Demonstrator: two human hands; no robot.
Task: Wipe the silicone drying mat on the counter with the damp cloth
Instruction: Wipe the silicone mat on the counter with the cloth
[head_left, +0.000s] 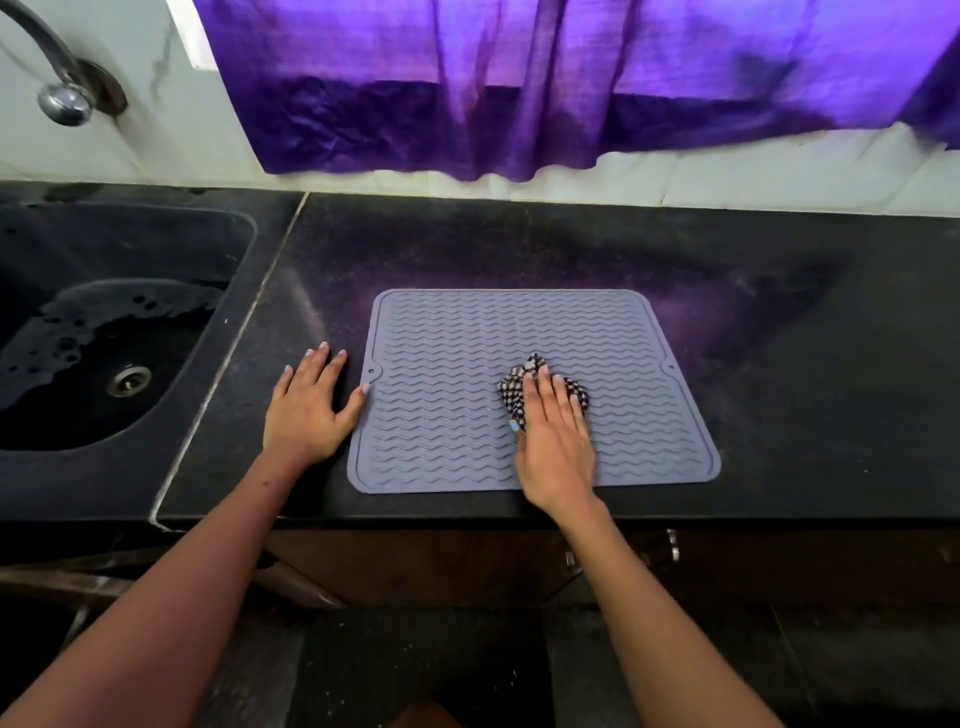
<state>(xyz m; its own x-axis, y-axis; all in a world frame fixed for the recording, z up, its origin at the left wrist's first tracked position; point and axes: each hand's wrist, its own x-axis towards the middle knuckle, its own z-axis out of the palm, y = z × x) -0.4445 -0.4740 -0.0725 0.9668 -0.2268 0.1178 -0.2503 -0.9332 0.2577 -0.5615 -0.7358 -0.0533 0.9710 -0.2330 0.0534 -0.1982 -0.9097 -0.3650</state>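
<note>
- Your mat (467, 332) is grey-blue silicone with wavy ridges, rounded corners and a small notch halfway along its left and right edges; it lies flat near the worktop (779, 364) front edge.
- The cloth (511, 387) is a bunched, dark-and-light checked rag sitting on the mat, right of its middle.
- Your right hand (556, 441) lies palm down on the cloth, fingers straight and pointing far, pressing it to the mat; the cloth shows past the fingertips and the thumb.
- Your left hand (306, 405) rests flat on the worktop just left of the mat, fingers spread and holding nothing, thumb tip touching the mat's left edge.
- The sink (156, 249) sits to the far left, wet inside.
</note>
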